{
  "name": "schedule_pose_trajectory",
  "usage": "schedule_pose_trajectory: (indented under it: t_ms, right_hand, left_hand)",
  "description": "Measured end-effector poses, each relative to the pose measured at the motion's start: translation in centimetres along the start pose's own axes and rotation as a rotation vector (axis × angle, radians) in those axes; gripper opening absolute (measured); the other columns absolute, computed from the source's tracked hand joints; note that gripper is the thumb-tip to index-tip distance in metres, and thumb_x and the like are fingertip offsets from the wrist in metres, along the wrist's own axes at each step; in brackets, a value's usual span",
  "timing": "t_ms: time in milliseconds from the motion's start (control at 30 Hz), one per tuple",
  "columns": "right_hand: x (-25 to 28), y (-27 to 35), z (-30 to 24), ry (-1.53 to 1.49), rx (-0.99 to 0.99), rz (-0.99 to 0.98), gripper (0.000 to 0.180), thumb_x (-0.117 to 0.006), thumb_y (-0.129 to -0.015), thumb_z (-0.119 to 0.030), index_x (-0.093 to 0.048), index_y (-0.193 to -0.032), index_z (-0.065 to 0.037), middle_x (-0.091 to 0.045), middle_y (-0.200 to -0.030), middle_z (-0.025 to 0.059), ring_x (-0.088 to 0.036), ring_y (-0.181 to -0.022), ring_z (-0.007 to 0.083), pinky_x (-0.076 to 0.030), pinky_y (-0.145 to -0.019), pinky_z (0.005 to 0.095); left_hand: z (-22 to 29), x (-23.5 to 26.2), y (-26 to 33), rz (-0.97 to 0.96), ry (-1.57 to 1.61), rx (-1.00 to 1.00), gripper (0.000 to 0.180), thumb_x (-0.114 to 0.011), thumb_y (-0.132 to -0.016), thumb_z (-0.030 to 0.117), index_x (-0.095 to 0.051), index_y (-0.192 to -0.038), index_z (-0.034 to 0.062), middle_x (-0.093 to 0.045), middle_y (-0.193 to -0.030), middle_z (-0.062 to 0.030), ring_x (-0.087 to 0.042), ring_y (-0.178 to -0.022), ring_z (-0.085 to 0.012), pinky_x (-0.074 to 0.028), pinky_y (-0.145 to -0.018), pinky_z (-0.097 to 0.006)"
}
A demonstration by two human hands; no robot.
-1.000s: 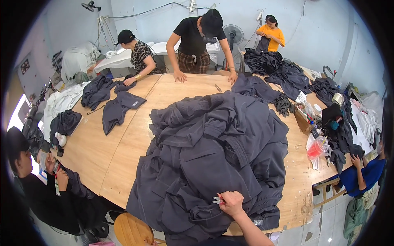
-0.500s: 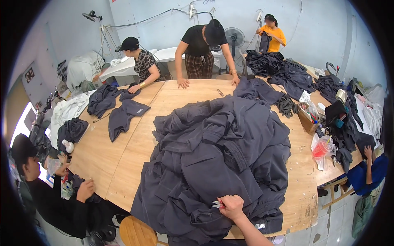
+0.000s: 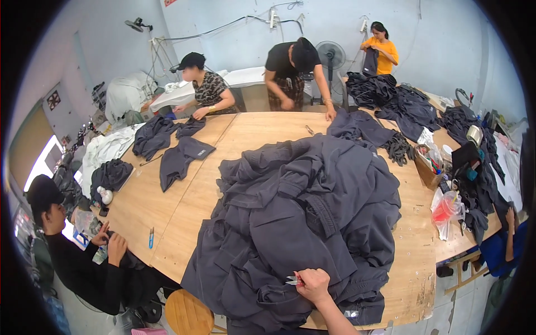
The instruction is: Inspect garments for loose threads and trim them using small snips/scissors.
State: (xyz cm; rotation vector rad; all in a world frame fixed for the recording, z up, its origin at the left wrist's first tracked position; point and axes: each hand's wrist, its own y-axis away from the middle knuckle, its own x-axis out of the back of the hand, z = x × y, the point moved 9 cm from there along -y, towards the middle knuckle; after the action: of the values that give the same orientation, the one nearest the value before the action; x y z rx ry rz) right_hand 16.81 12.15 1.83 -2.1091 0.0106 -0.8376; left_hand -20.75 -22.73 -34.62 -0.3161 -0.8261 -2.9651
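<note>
My right hand (image 3: 312, 286) comes in from the lower edge and is closed round a pair of thread snips (image 3: 292, 280). Their pale blades stick out to the left and a bit of red handle shows by the fingers. Beneath the hand spreads a large heap of dark grey garments (image 3: 296, 223), with gathered waistbands showing in its folds. The hand is over the heap's near part; whether it rests on the cloth I cannot tell. My left hand is out of the picture.
Blue snips (image 3: 151, 238) lie on the wooden table (image 3: 190, 192) beside a seated person (image 3: 78, 240). Co-workers stand along the far side. More dark garments (image 3: 181, 159) lie far left. At right are a cardboard box (image 3: 429, 167) and a red drink cup (image 3: 445, 209). A stool (image 3: 188, 312) stands near.
My right hand keeps its grip on the snips in nearly the same spot. Blue snips now show on the table at left. A far co-worker has lifted one hand off the tabletop.
</note>
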Motion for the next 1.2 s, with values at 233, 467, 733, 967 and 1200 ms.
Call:
schedule_pose_trajectory:
  t_ms: [233,467,733,967,1200]
  right_hand:
    - [0.3,0.1,0.4,0.004,-0.020,0.021,0.026,-0.069,-0.071,-0.013,-0.047,-0.058,-0.012,-0.044,-0.052,0.0006,-0.047,-0.045,0.0171,-0.031,-0.047,0.0300]
    - [0.0,0.5,0.6,-0.037,-0.012,0.036,0.025,-0.069,-0.071,-0.014,-0.048,-0.059,-0.012,-0.045,-0.052,0.0003,-0.047,-0.045,0.0170,-0.031,-0.046,0.0296]
    - [-0.3,1.0,1.1,0.010,-0.020,0.034,0.024,-0.068,-0.070,-0.010,-0.047,-0.058,-0.011,-0.044,-0.051,0.0017,-0.046,-0.044,0.0195,-0.031,-0.045,0.0316]
    - [-0.4,1.1,0.8,0.005,0.002,0.032,0.015,-0.066,-0.070,-0.007,-0.053,-0.063,-0.008,-0.047,-0.054,0.0066,-0.046,-0.047,0.0263,-0.032,-0.047,0.0357]
    - [-0.9,1.3,0.9,0.031,-0.015,-0.004,0.011,-0.062,-0.072,-0.006,-0.053,-0.066,-0.005,-0.048,-0.058,0.0098,-0.045,-0.051,0.0305,-0.033,-0.049,0.0392]
  left_hand:
    - [5.9,-3.0,2.3,-0.138,-0.236,-0.139,0.036,-0.055,-0.083,0.035,-0.057,-0.099,0.0035,-0.055,-0.088,-0.0124,-0.051,-0.071,-0.0214,-0.039,-0.057,-0.031]
    - [20.8,-5.5,0.0,-0.423,-0.549,-0.332,0.029,-0.058,-0.084,0.026,-0.057,-0.102,0.0029,-0.054,-0.093,-0.0126,-0.053,-0.077,-0.0223,-0.042,-0.063,-0.032]
    - [34.8,-11.2,4.8,-0.512,-0.748,-0.474,0.024,-0.061,-0.086,0.016,-0.057,-0.105,0.0021,-0.054,-0.098,-0.0128,-0.055,-0.083,-0.0233,-0.044,-0.068,-0.033]
    - [40.6,-13.6,8.0,-0.347,-0.611,-0.714,0.016,-0.055,-0.081,0.015,-0.057,-0.092,0.0031,-0.055,-0.102,-0.0079,-0.053,-0.098,-0.0233,-0.042,-0.080,-0.035]
    - [38.3,-13.7,7.4,-0.475,-0.691,-0.355,0.016,-0.059,-0.076,0.009,-0.056,-0.091,0.0048,-0.053,-0.104,-0.0107,-0.049,-0.104,-0.0279,-0.039,-0.087,-0.038]
